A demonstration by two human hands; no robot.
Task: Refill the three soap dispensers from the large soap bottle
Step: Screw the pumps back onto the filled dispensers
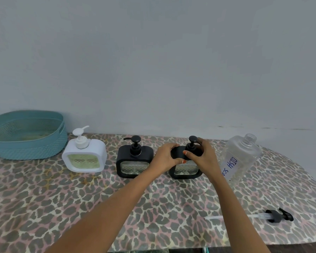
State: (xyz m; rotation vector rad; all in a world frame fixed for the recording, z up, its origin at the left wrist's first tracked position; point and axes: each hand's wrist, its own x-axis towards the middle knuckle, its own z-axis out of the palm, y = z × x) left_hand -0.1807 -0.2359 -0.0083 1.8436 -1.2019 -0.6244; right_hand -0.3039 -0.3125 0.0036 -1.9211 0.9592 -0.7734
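left hand (165, 157) grips the top of the right black dispenser (185, 169); right hand (203, 156) holds its pump collar. white dispenser (84, 157), far left, looks filled; the middle black dispenser (134, 162) is hard to judge. large soap bottle (239, 157) stands uncapped at right.

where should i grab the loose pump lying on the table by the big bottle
Pinch the loose pump by its black collar, coming down from above. It lies flat on the table, thin tube trailing left; the collar is its thickest part. The left hand and right hand grip the right black dispenser.
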